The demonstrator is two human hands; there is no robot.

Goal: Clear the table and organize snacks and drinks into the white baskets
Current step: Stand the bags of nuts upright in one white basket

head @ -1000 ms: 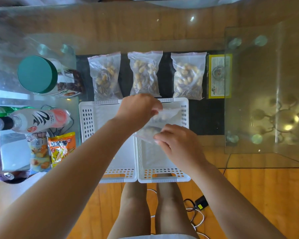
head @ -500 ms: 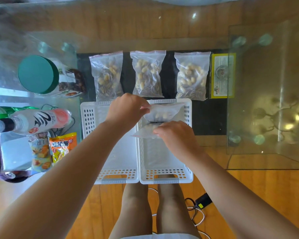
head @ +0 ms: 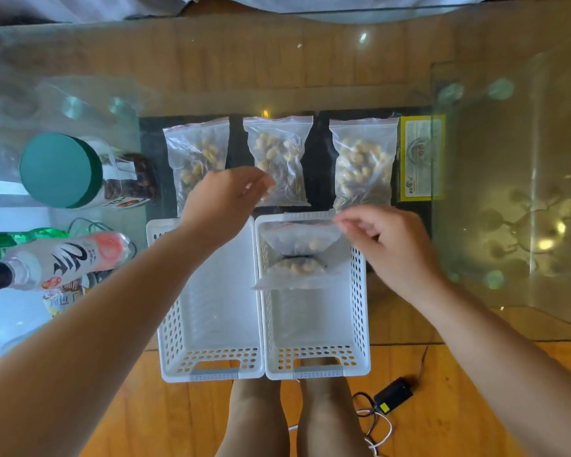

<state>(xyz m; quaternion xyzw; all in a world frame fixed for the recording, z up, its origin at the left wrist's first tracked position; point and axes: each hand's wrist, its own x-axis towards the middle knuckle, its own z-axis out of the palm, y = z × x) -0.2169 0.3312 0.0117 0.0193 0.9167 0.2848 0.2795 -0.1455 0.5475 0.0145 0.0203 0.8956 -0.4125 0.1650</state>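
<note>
Two white baskets stand side by side on the glass table, the left one (head: 211, 367) empty. A clear zip bag of nuts (head: 299, 255) lies folded at the far end of the right basket (head: 314, 364). My right hand (head: 393, 249) pinches that bag's top right corner with thumb and forefinger. My left hand (head: 225, 202) hovers past the left basket's far rim, fingers apart, fingertips by the lower left corner of the middle nut bag (head: 279, 156). Two more nut bags lie to its left (head: 197, 159) and right (head: 363, 159).
At the left are a green-lidded jar (head: 60, 169), a white and pink bottle (head: 66, 258) lying down, a green bottle (head: 0, 242) and snack packets (head: 63, 295). A yellow-edged card (head: 421, 156) lies right of the bags. Below the glass are knees and a black adapter (head: 393, 394).
The nut bag has been lowered into the right basket's far end. My left hand let go of it and moved forward toward the middle bag. My right hand shifted to the bag's right corner.
</note>
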